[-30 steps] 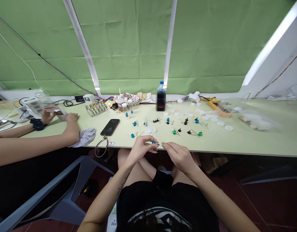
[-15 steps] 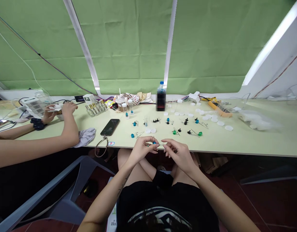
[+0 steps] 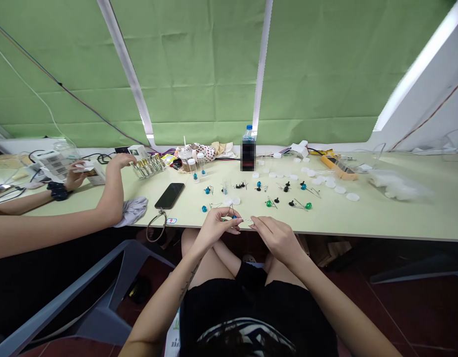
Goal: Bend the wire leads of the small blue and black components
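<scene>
Just off the table's front edge, my left hand pinches a small blue bead piece with thin wires sticking out of it. My right hand is closed, its fingertips gripping the far end of a thin wire that runs across from the left hand. On the table beyond lie green beads, blue beads and small black pieces, several with bent wires beside them. White round caps sit just behind my left hand.
More white caps are scattered to the right, near a yellow-orange device and a plastic bag. A phone, clear vials and a bottle stand or lie ahead. At left, a co-worker's hand touches gold-capped bottles.
My hands have shifted slightly, and my right fingers have drawn closer together on the wire. The co-worker's hand has moved right, from a small box to the gold-capped bottles.
</scene>
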Demonstrator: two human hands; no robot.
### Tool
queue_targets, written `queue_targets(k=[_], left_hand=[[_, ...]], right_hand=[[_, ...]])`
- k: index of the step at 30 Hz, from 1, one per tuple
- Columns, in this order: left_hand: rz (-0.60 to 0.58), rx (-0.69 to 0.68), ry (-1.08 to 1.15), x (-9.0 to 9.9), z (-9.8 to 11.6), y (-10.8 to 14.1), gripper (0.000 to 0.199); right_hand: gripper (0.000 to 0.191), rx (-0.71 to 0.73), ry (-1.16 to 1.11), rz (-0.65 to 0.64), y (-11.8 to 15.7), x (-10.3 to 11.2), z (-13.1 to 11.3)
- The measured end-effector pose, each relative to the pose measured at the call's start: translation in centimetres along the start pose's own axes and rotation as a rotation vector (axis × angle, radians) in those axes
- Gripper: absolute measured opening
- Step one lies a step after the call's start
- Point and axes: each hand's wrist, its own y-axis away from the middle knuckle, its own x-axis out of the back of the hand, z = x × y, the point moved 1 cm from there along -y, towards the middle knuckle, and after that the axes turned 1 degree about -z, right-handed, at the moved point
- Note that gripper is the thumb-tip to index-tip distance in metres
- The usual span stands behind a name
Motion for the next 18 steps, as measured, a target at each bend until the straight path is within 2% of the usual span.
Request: queue_targets(k=[4,7,12,14,16,18], left_hand=[[-0.006,0.012,-0.009,-0.14,-0.23,-0.08,0.031],[-0.024,0.007,-0.016,-0.32,-0.14,-0.02,0.031],[-0.041,-0.009,-0.044,-0.66,0.16,0.19,0.032],[-0.044,-0.02,-0.047,-0.72,0.23,0.21,0.032],[-0.041,-0.025,-0.047,-0.68,0.26,0.21,0.032],[-0.034,-0.029,-0.041,-0.53,0.27,0.18,0.031]], right_hand=[[0.019,-0.06,-0.064,-0.006,-0.1,0.01,-0.18],[0.027,-0.169,-0.164,-0.04,-0.3,0.1,-0.4],[0.036,-0.408,-0.53,-0.136,-0.84,0.6,-0.53],[0.038,-0.455,-0.636,-0.179,-0.94,0.7,-0.46],[0.034,-0.466,-0.643,-0.166,-0.87,0.66,-0.34],[0.024,-0.426,-0.525,-0.082,-0.65,0.59,-0.23]])
